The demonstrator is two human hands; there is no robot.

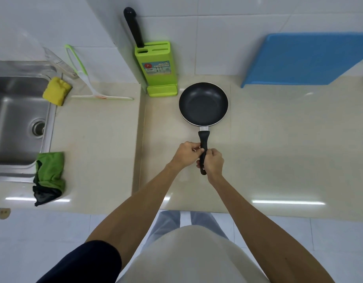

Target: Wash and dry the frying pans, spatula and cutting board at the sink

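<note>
Centrally on the desk [278, 139] lay the frying pan [203, 104], flat and bowl up, well to the right of the sink [17, 119]. Its long axis ran straight toward and away from the person: bowl at the far end, black handle [204, 139] pointing back at the body. Both hands sat on the near part of that handle. The right hand [213, 164] had its fingers curled round the lower handle, the butt end showing below the fist. The left hand [187, 153] met the handle from the left, just above, with thumb and fingertips pinched against it. Neither hand was spread.

Key relation: the sink lay leftward of the pan, on the left arm's side, across a stretch of desk and a seam in its top. Judgement: a carry to the basin would be a sideways swing to the left, handle kept toward the body.

A green cloth [50, 172] hung over the sink's near right corner. A yellow sponge [56, 90] sat at its far right rim, with a squeegee [82, 74] propped against the wall beyond. The rim between cloth and sponge looked the likely way in. A green knife block [156, 66] stood just beside the bowl's far left edge, apart from it, and would need clearing on the lift. A blue cutting board [307, 58] leaned on the wall well to the right. The black grip [134, 29] rising from the block could not be identified. No second pan was in view. Whether this pan was already washed could not be told.
</note>
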